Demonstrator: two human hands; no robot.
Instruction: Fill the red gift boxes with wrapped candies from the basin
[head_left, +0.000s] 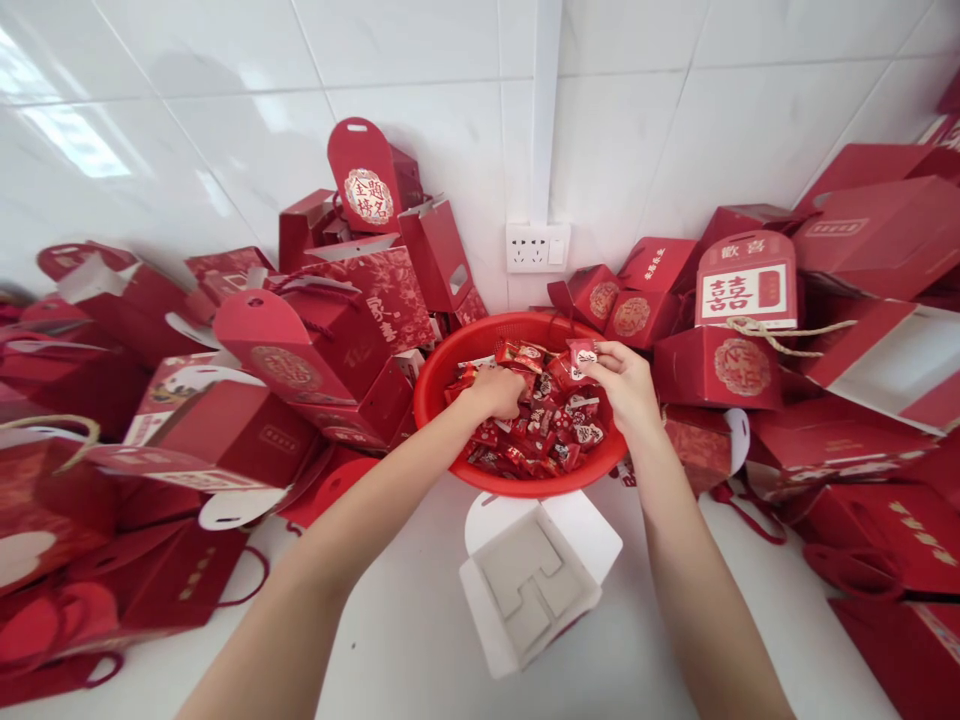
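Note:
Both hands work over a red plastic basket [525,488] holding many candies in red wrappers [536,425]. My left hand [496,392] reaches down among the candies with its fingers curled; what its fingertips grip, if anything, is hidden. Near the basket's right rim, my right hand [621,380] pinches a small wrapped candy [582,357] with a pink and white label between thumb and fingers. In front of the basket an open box [529,575] lies with white flaps spread, and its bare inside bottom shows interlocked panels.
Red gift boxes are piled on the left [300,340] and right [720,365], some with rope handles. Behind the basket rises a white tiled wall with a power socket [537,248]. Everything stands on a white tabletop [397,620].

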